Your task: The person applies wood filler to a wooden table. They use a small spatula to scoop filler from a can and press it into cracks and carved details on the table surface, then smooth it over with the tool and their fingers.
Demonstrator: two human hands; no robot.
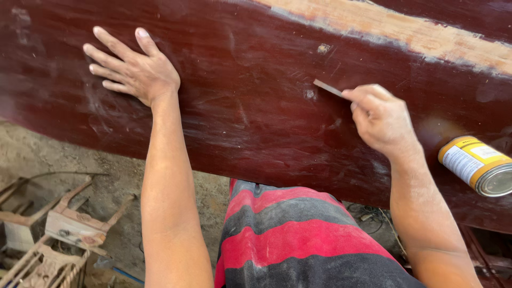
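Observation:
A large dark reddish-brown lacquered wooden panel (256,106) fills most of the head view. My left hand (133,66) lies flat on it at the upper left, fingers spread. My right hand (381,117) pinches a thin flat scraper blade (328,88), whose tip touches the panel near a small chipped spot (309,94). A second pale chip (323,48) sits higher up. A strip of bare, light wood (405,29) runs along the panel's top right.
A yellow metal can (477,164) lies on its side on the panel at the right. Below the panel are my red and grey striped shorts (298,245), a dirt floor (117,181) and carved wooden furniture pieces (58,234) at lower left.

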